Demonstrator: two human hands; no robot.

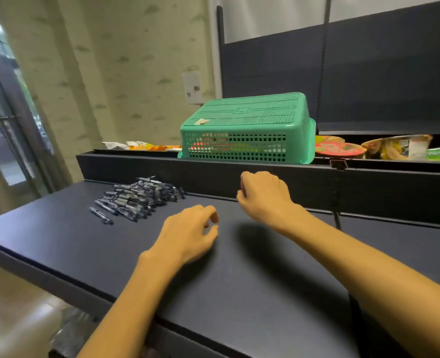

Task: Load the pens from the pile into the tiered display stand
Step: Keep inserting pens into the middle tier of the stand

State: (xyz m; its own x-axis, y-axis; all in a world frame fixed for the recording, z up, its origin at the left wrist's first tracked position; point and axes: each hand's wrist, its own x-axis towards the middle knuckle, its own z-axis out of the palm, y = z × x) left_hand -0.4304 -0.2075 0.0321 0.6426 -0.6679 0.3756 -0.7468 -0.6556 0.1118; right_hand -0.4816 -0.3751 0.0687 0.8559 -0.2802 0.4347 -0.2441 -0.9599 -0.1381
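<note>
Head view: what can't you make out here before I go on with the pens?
- Tiered display stand: nowhere in the head view.
- Pile of pens: too small and overlapped to count.
- Right hand: fingers curled away from the camera; whether it holds anything is hidden.
- Green basket: upside down; contents only glimpsed through the mesh.
- Left side of the frame: blurred.

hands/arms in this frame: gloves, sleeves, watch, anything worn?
Nothing worn that shows. The left hand and right hand are bare, no gloves, and no rings are visible. Both forearms are bare down to the frame edge, with no sleeve cuff, watch or wristband in view. No markers or cables on them.
</note>
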